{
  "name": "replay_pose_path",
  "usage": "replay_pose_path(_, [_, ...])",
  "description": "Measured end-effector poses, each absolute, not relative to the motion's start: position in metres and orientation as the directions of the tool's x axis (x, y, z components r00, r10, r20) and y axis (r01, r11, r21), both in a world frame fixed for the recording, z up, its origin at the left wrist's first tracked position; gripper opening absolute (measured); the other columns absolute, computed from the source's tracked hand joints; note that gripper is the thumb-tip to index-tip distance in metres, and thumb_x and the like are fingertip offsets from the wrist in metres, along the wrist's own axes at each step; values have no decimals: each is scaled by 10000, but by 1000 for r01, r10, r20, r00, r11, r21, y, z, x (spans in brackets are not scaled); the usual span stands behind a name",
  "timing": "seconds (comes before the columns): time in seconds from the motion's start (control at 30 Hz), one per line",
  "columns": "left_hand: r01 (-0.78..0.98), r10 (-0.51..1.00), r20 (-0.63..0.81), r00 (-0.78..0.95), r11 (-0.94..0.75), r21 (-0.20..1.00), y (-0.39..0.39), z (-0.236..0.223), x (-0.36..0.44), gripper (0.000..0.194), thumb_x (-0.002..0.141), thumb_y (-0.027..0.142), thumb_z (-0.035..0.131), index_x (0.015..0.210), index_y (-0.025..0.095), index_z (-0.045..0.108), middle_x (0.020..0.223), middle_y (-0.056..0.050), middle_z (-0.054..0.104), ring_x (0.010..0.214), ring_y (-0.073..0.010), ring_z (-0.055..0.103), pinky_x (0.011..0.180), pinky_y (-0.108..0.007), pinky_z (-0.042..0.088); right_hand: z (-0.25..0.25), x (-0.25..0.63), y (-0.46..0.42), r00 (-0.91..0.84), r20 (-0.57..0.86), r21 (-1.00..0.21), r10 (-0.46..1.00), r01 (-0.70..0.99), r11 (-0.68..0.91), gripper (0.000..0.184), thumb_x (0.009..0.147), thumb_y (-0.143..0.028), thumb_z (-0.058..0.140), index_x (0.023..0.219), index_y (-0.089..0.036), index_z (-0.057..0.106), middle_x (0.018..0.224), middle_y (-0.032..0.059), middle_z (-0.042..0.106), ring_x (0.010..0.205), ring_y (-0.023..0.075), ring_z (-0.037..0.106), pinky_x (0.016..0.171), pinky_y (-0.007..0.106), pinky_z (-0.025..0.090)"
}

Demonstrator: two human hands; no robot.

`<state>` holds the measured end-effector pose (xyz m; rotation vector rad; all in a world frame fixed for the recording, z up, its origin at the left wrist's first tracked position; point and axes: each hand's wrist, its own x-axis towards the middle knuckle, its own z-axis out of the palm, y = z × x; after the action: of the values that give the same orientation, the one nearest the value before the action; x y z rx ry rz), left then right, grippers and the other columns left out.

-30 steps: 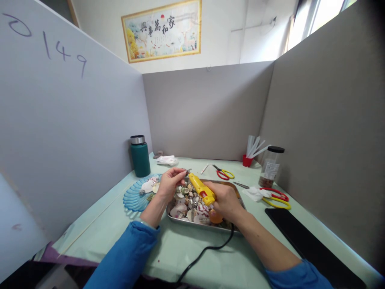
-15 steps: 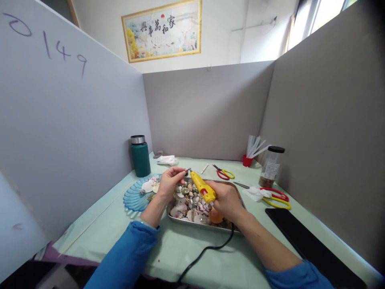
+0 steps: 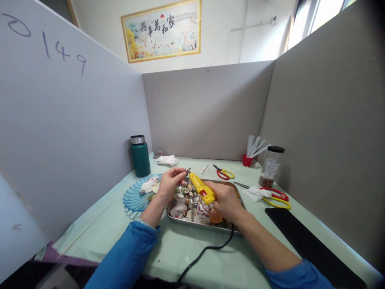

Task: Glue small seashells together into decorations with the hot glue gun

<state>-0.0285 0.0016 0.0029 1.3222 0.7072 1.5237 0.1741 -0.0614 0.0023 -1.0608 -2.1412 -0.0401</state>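
My right hand (image 3: 224, 197) is wrapped round a yellow glue gun (image 3: 201, 188) with a red trigger, its tip slanting up and left. At that tip, the fingers of my left hand (image 3: 171, 182) pinch a small dark piece, too small to make out. Below both hands lies a metal tray (image 3: 192, 225) full of seashells (image 3: 194, 204) and small snail shells. Left of it, partly behind my left wrist, is a blue scalloped glass plate (image 3: 132, 196) with several shells on it.
A black cord (image 3: 207, 249) runs from the glue gun across the table's front. Scissors (image 3: 223, 173) lie behind the tray; a second pair (image 3: 275, 195) with tissue is at right. Around stand a green bottle (image 3: 140, 158), a red cup of sticks (image 3: 248, 160) and a jar (image 3: 270, 168).
The glue gun's tip has shifted very slightly left and down by the small piece in my left fingers. Both hands keep their hold, and everything else stays put.
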Motion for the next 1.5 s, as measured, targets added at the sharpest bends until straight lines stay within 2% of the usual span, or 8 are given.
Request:
replay_pose_path(0.17, [-270, 915, 402, 42, -377, 886, 2, 3, -29, 235, 635, 269, 735, 796, 126, 643, 622, 17, 612, 451, -53, 518, 471, -176, 402, 2, 173, -61, -389, 622, -272, 680, 706, 653, 450, 622, -62, 489, 1024, -218, 617, 847, 12, 688, 766, 170, 613, 646, 225, 376])
replay_pose_path(0.33, [-214, 906, 423, 24, -409, 887, 0, 5, -28, 218, 646, 271, 723, 791, 129, 644, 690, -11, 654, 456, -58, 525, 486, -193, 408, 3, 174, -61, -329, 648, -276, 686, 739, 615, 366, 681, -113, 507, 1011, -222, 622, 817, 17, 683, 733, 173, 607, 627, 233, 365])
replay_pose_path(0.57, [-125, 887, 461, -9, -458, 880, -2, 6, -27, 179, 662, 266, 704, 778, 142, 650, 564, 27, 603, 457, -71, 523, 494, -193, 398, 3, 174, -61, -353, 618, -289, 703, 729, 621, 376, 669, -96, 508, 1002, -232, 616, 782, -2, 671, 689, 151, 585, 607, 217, 353])
replay_pose_path(0.77, [-70, 876, 481, -25, -482, 873, -4, 8, -26, 171, 657, 274, 702, 765, 149, 656, 564, 23, 603, 456, -84, 522, 481, -202, 392, 4, 174, -62, -336, 627, -282, 703, 743, 607, 351, 686, -117, 509, 1002, -225, 618, 762, 10, 669, 681, 161, 585, 606, 222, 352])
replay_pose_path(0.97, [-74, 882, 471, -10, -470, 879, -3, 8, -26, 177, 661, 275, 702, 771, 148, 647, 559, 23, 600, 456, -85, 526, 483, -202, 392, 3, 174, -61, -374, 610, -303, 698, 704, 643, 441, 639, -69, 489, 1030, -234, 609, 832, 0, 680, 729, 156, 593, 634, 218, 362])
replay_pose_path(1.23, [-149, 903, 430, 18, -423, 894, -5, 8, -26, 202, 653, 283, 717, 768, 137, 638, 539, 32, 593, 444, -71, 516, 494, -195, 393, 4, 173, -63, -356, 609, -311, 709, 715, 627, 439, 633, -65, 487, 1017, -229, 621, 801, 4, 678, 711, 155, 590, 621, 216, 363])
replay_pose_path(1.37, [-181, 904, 426, 45, -412, 893, -4, 7, -26, 220, 655, 301, 719, 769, 135, 630, 541, 28, 599, 437, -71, 515, 492, -195, 394, 4, 173, -63, -379, 611, -316, 695, 688, 653, 453, 630, -57, 481, 1028, -224, 616, 851, 13, 686, 747, 160, 599, 647, 218, 378])
replay_pose_path(1.5, [-222, 907, 417, 54, -396, 891, -3, 6, -27, 234, 655, 310, 720, 777, 134, 627, 604, 11, 632, 436, -64, 517, 478, -189, 395, 4, 174, -62, -393, 614, -309, 684, 678, 667, 441, 642, -66, 488, 1035, -220, 616, 863, 15, 687, 765, 165, 606, 660, 223, 385])
